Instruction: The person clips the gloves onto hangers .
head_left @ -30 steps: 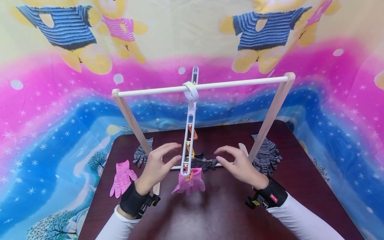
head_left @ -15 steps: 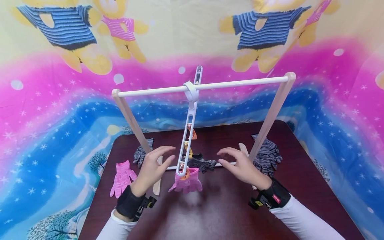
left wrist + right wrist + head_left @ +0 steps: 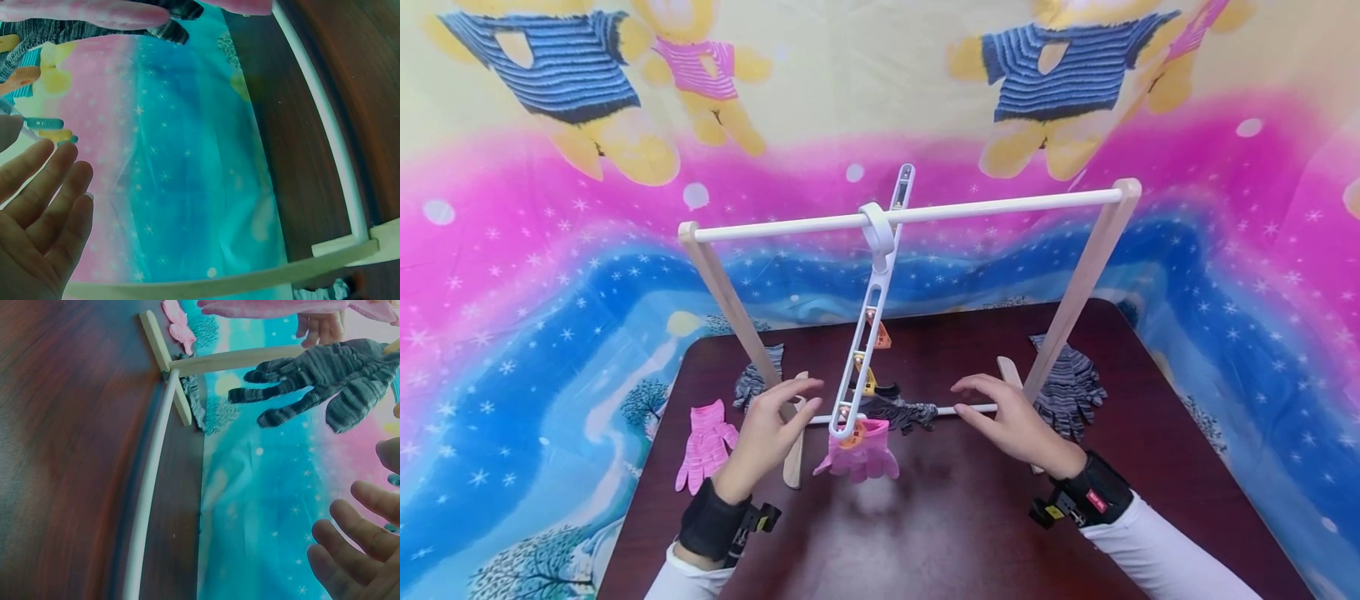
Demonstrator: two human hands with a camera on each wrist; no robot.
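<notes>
A white clip hanger hangs by its hook from the rack's white bar. From its front orange clip hangs a pink glove. Behind it, a grey-black glove hangs by a yellow clip; another orange clip shows nothing in it. My left hand is left of the hanger, fingers relaxed, apart from it and holding nothing. To the right, my right hand is also relaxed and holds nothing. The right wrist view shows the grey-black glove dangling fingers down.
On the dark table, a pink glove lies at left, with a grey-black glove behind the left wooden post. Another grey-black glove lies beside the right post. A low white crossbar joins the rack's feet.
Both hands have drawn apart, the left one to the left and the right one slightly right. The hanger has turned, its front end swinging left with the pink glove.
</notes>
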